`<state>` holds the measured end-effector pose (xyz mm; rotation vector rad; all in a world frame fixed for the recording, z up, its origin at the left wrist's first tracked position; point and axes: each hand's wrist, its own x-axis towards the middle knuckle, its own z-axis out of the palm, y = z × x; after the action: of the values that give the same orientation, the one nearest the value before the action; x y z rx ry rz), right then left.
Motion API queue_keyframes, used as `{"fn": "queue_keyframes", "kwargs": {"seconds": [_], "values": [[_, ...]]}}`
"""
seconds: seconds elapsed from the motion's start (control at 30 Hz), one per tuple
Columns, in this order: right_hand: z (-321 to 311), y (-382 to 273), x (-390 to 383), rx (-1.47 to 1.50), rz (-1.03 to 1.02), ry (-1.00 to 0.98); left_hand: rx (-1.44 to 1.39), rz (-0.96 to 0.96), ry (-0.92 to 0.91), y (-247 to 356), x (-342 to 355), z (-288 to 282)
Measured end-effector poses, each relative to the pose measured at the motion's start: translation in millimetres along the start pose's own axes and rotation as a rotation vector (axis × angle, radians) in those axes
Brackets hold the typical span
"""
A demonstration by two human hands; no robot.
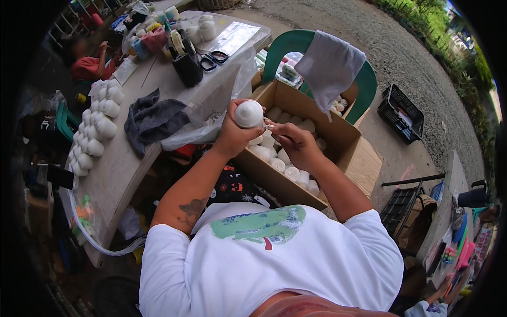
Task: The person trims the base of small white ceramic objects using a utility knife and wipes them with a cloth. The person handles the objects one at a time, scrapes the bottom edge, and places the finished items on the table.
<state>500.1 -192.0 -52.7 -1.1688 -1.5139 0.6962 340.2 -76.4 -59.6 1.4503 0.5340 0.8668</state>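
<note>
My left hand (232, 133) is wrapped round a white roll (249, 113) with a domed, ringed top that looks like wound yarn. Right beside the roll, the thumb and fingers of my right hand (297, 141) are pinched together at its lower right side. A small pale bit (268, 126) shows at those fingertips, too small to name. Both hands are above an open cardboard box (346, 138). Inside it lie several similar white rolls (292, 173), partly hidden by my hands and forearms.
On the table (138, 168) at left are rows of white rolls (95, 129), a dark cloth (153, 117), scissors (213, 59) and a black tape dispenser (187, 67). A green chair (283, 48) with a grey cloth (334, 66) stands behind the box. A black crate (401, 113) sits right.
</note>
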Motion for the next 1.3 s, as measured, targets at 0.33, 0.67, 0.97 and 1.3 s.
{"fn": "queue_keyframes", "kwargs": {"seconds": [0.33, 0.67, 0.97, 1.3], "values": [[-21.1, -15.2, 6.9, -0.659, -0.391, 0.156, 0.478, 0.335, 0.098, 20.8, 11.2, -0.2], [-12.3, -19.3, 10.3, -0.737, -0.451, 0.235, 0.45, 0.368, 0.149, 17.4, 11.4, 7.1], [-8.9, -19.1, 13.4, -0.805, -0.422, 0.259, 0.456, 0.382, 0.207, 14.8, 8.8, 12.6], [-13.0, -19.7, 24.7, -0.78, -0.453, 0.263, 0.399, 0.343, 0.187, 15.3, 5.9, 14.1]]}}
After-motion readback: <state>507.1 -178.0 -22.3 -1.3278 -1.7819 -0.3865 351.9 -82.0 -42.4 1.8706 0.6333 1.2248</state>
